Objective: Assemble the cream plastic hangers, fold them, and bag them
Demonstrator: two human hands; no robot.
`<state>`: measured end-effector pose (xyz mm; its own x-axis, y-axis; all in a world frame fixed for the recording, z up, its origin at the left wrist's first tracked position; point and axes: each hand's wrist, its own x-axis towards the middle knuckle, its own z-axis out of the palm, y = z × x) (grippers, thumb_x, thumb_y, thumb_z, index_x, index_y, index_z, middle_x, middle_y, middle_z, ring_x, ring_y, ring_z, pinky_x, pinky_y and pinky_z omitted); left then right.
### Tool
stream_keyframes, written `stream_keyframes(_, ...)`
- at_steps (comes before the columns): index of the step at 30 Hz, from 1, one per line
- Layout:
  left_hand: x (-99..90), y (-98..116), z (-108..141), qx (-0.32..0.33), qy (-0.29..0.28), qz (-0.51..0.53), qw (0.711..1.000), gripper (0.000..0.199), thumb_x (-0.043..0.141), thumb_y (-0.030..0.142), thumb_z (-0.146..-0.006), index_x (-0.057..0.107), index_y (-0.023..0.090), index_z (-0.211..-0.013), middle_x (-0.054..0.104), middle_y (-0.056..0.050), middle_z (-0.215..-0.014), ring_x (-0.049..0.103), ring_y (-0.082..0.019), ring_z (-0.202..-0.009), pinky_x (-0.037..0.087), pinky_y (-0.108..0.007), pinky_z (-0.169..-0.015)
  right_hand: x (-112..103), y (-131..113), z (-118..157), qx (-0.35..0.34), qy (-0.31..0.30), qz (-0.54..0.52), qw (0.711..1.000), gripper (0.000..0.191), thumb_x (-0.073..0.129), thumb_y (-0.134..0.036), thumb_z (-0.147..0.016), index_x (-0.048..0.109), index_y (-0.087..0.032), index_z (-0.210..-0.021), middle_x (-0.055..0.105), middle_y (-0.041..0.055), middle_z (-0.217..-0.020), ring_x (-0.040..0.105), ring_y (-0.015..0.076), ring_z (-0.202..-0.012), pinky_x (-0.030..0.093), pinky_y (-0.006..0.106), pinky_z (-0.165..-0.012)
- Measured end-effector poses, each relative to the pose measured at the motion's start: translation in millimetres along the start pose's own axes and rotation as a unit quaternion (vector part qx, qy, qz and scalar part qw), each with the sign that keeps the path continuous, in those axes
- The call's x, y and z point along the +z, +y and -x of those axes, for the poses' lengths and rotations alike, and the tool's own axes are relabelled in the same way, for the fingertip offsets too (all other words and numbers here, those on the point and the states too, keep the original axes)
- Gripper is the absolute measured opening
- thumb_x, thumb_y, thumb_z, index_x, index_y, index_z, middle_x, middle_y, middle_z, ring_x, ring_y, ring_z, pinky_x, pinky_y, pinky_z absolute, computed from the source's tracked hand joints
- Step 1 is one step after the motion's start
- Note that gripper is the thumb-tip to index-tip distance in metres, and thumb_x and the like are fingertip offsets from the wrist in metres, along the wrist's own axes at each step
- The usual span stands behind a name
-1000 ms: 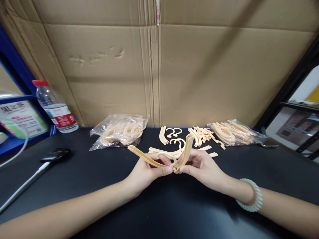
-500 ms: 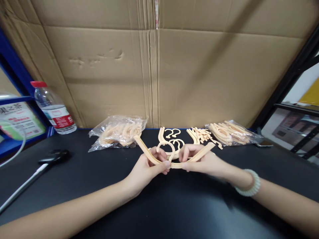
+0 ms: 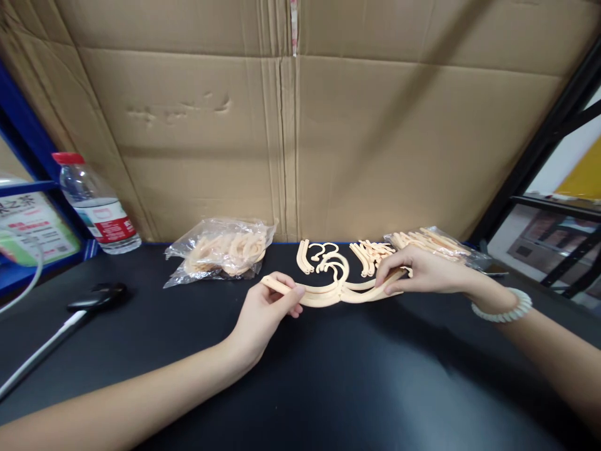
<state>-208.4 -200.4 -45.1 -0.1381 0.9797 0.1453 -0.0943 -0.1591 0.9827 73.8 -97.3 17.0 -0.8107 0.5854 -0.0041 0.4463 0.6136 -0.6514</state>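
A beige plastic clothes hanger (image 3: pixel 323 302), with two curved arms and a hook at its middle, spans the space between my hands. My left hand (image 3: pixel 270 310) pinches the end of its left arm between thumb and fingers. My right hand (image 3: pixel 416 270) has its fingers closed around the right arm near its tip. Right behind it lies another hanger of the same kind, and the two hooks overlap in view, so I cannot tell whether they touch. Loose curved hanger arms (image 3: pixel 303 258), small hooks (image 3: pixel 325 249) and several short pieces (image 3: pixel 375 252) lie farther back.
Clear plastic bags of beige parts lie at the back, one left (image 3: pixel 220 250) and one right (image 3: pixel 436 241), partly behind my right hand. A water bottle (image 3: pixel 103 213) and a black device with a white cable (image 3: pixel 98 295) are at left. Cardboard (image 3: pixel 211 144) walls the black table's (image 3: pixel 300 388) rear.
My hands have moved apart, from the hanger's middle out to its arm ends. The hanger has been lowered and moved back beside the other hanger, its hook now tipped away.
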Motion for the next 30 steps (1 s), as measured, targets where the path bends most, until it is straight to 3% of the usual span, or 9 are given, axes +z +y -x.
stream_keyframes(6, -4.2, 0.4, -2.8, 0.059, 0.061, -0.121, 0.989, 0.022, 0.071, 0.033, -0.076, 0.054, 0.018, -0.079, 0.055, 0.005, -0.064, 0.052, -0.01, -0.061, 0.042, -0.023, -0.061, -4.9, -0.4, 0.1, -0.027, 0.025, 0.135, 0.99, 0.013, 0.066, -0.03, -0.079, 0.068, -0.017, -0.078, 0.069, 0.0024, -0.079, 0.063, 0.0174, -0.075, 0.047, 0.03, -0.07)
stream_keyframes(12, -5.8, -0.7, -1.9, 0.136, 0.019, -0.283, 0.949, 0.006, 0.057, 0.025, -0.084, 0.054, 0.02, -0.082, 0.057, 0.0, -0.081, 0.056, -0.017, -0.077, 0.043, -0.029, -0.068, 6.2, 4.1, -3.7, -0.053, -0.008, 0.189, 0.98, 0.001, 0.068, -0.018, -0.075, 0.068, -0.018, -0.074, 0.061, 0.0038, -0.087, 0.059, 0.0185, -0.087, 0.045, 0.031, -0.081)
stream_keyframes(15, -4.8, 0.7, 3.4, 0.208, -0.01, -0.351, 0.913, 0.007, 0.048, 0.02, -0.089, 0.054, 0.021, -0.087, 0.059, -0.002, -0.087, 0.056, -0.019, -0.084, 0.044, -0.032, -0.073, 8.9, 6.5, -3.8, -0.05, -0.017, 0.192, 0.98, 0.002, 0.07, -0.019, -0.075, 0.069, -0.018, -0.074, 0.06, 0.0039, -0.088, 0.058, 0.0189, -0.09, 0.044, 0.031, -0.082)
stream_keyframes(19, -0.3, 4.2, 14.0, 0.315, -0.128, -0.448, 0.827, 0.016, 0.044, 0.011, -0.089, 0.056, 0.022, -0.091, 0.063, -0.004, -0.092, 0.055, -0.021, -0.092, 0.041, -0.038, -0.084, 10.5, 4.0, -4.8, -0.049, -0.022, 0.205, 0.977, 0.004, 0.07, -0.017, -0.075, 0.069, -0.017, -0.072, 0.06, 0.004, -0.085, 0.058, 0.0192, -0.09, 0.044, 0.031, -0.083)
stream_keyframes(22, 1.8, 4.7, 17.9, 0.328, -0.189, -0.501, 0.778, 0.02, 0.043, 0.008, -0.088, 0.057, 0.022, -0.088, 0.065, -0.003, -0.091, 0.056, -0.021, -0.091, 0.038, -0.041, -0.09, 13.3, 0.2, -6.6, -0.039, -0.022, 0.222, 0.974, 0.008, 0.068, -0.013, -0.075, 0.066, -0.017, -0.068, 0.06, 0.0037, -0.081, 0.057, 0.0185, -0.084, 0.045, 0.031, -0.079)
stream_keyframes(30, 0.4, 1.5, 14.8, 0.275, -0.182, -0.514, 0.792, 0.02, 0.051, 0.009, -0.082, 0.058, 0.023, -0.094, 0.065, -0.004, -0.101, 0.058, -0.024, -0.1, 0.04, -0.041, -0.092, 18.7, 1.2, -6.1, -0.038, 0.002, 0.266, 0.963, 0.012, 0.062, -0.012, -0.077, 0.061, -0.017, -0.066, 0.061, 0.0036, -0.075, 0.056, 0.0177, -0.075, 0.043, 0.03, -0.071)
